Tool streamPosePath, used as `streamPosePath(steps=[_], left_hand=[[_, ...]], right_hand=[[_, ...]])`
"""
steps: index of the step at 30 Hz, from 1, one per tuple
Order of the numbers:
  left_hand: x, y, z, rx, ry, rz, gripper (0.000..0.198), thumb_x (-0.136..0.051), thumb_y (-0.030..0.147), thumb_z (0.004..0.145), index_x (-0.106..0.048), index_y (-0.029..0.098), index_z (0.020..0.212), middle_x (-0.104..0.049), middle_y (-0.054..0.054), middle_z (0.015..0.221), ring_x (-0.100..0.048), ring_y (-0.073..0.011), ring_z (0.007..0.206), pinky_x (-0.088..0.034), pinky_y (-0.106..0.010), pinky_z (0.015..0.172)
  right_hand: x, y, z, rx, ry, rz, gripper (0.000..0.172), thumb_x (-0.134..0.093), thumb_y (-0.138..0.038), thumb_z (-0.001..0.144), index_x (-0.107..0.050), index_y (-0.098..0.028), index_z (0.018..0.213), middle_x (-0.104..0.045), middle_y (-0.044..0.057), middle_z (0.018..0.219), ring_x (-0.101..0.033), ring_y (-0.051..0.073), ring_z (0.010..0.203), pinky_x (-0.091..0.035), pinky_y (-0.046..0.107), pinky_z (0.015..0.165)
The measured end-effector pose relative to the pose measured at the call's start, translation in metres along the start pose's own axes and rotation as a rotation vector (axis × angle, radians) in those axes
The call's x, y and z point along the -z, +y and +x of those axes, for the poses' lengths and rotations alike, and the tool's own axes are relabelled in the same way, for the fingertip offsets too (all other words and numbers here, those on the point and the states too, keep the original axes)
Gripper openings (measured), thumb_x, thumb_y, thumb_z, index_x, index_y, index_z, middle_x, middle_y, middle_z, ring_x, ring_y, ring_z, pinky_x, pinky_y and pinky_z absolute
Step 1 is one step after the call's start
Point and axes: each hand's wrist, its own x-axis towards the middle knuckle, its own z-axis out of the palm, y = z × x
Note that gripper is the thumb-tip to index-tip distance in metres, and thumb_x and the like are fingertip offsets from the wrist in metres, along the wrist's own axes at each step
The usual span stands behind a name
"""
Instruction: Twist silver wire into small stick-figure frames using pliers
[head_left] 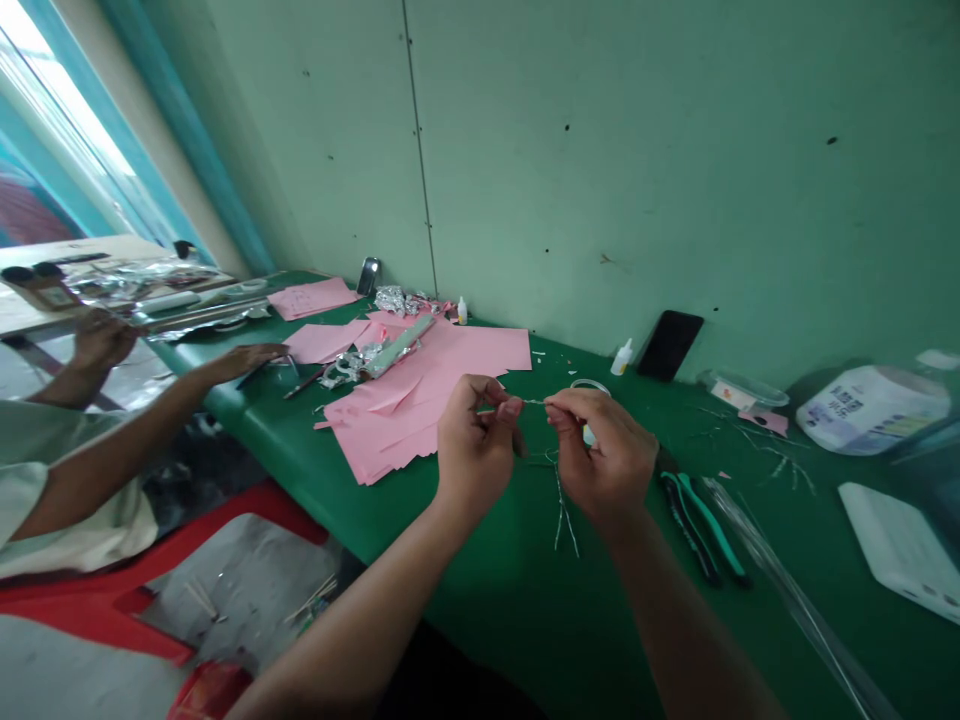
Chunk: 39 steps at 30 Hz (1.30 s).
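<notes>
- Bare forearms (360, 625) are being held out over the near edge of a green table (517, 640), from the bottom of the view.
- A thin silver wire (533, 402) is being pinched in the air between the left hand (476, 447) and the right hand (604, 457), above the middle of the table.
- Its ends are being gripped between thumb and forefinger on each side, while the remaining fingers are being kept curled inward, not spread.
- A branching wire sprig (562, 505) is being left hanging just below the hands; whether it is joined to the pinched wire cannot be told.
- Green-handled pliers (701, 525) are being left lying just beside the right hand, near a long clear tube (795, 600).
- Pink paper sheets (420, 385) are being spread toward the far edge, left of the hands, with crumpled aluminium foil (394, 298) lying beyond them.
- A white glue bottle (622, 357) and a black phone (670, 345) are being kept along the wall side of the table.
- Another person's hand (247, 360) is being rested on the table's left end, beyond which a red plastic chair (135, 580) is being shown.
</notes>
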Motion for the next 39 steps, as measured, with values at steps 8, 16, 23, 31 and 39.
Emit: streamPosePath(steps=[8, 16, 23, 31, 39], left_hand=[[0.017, -0.002, 0.013, -0.422, -0.191, 0.488, 0.009, -0.059, 0.019, 0.089, -0.066, 0.018, 0.095, -0.067, -0.006, 0.094, -0.066, -0.0136, 0.078, -0.052, -0.023, 0.058], [0.023, 0.004, 0.009, -0.487, -0.106, 0.591, 0.013, -0.059, 0.02, 0.089, -0.07, 0.019, 0.097, -0.072, -0.006, 0.09, -0.067, -0.0139, 0.076, -0.053, -0.025, 0.062], [0.032, 0.016, 0.012, -0.163, -0.179, 0.417, 0.012, -0.061, 0.022, 0.087, -0.071, 0.019, 0.092, -0.072, -0.005, 0.082, -0.065, -0.0141, 0.069, -0.047, -0.023, 0.049], [0.03, 0.011, 0.011, 0.022, -0.208, 0.273, 0.012, -0.057, 0.023, 0.087, -0.067, 0.016, 0.091, -0.064, -0.002, 0.067, -0.058, -0.0111, 0.054, -0.044, -0.022, 0.046], [0.031, 0.006, 0.011, 0.537, -0.422, -0.369, 0.026, -0.064, 0.038, 0.085, -0.066, 0.014, 0.074, -0.063, -0.005, 0.069, -0.059, -0.0118, 0.06, -0.046, -0.024, 0.055]], right_hand=[[0.003, -0.01, 0.007, -0.483, -0.103, 0.282, 0.011, -0.067, -0.03, 0.081, -0.069, -0.02, 0.077, -0.061, -0.001, 0.057, -0.055, 0.012, 0.049, -0.042, 0.026, 0.046], [0.001, -0.005, 0.007, -0.729, -0.159, 0.57, 0.016, -0.071, -0.033, 0.077, -0.067, -0.019, 0.073, -0.061, -0.001, 0.058, -0.047, 0.009, 0.044, -0.031, 0.024, 0.039], [0.0, 0.0, 0.006, -0.695, -0.192, 0.568, 0.014, -0.067, -0.033, 0.08, -0.064, -0.019, 0.078, -0.062, 0.0, 0.065, -0.047, 0.009, 0.048, -0.034, 0.024, 0.042], [-0.001, -0.009, 0.006, -0.664, -0.204, 0.481, 0.018, -0.067, -0.036, 0.081, -0.064, -0.019, 0.078, -0.059, -0.001, 0.063, -0.045, 0.008, 0.046, -0.033, 0.023, 0.041], [0.0, 0.0, 0.006, -0.569, -0.214, 0.436, 0.013, -0.065, -0.032, 0.083, -0.067, -0.02, 0.083, -0.063, 0.0, 0.068, -0.05, 0.011, 0.056, -0.039, 0.024, 0.05]])
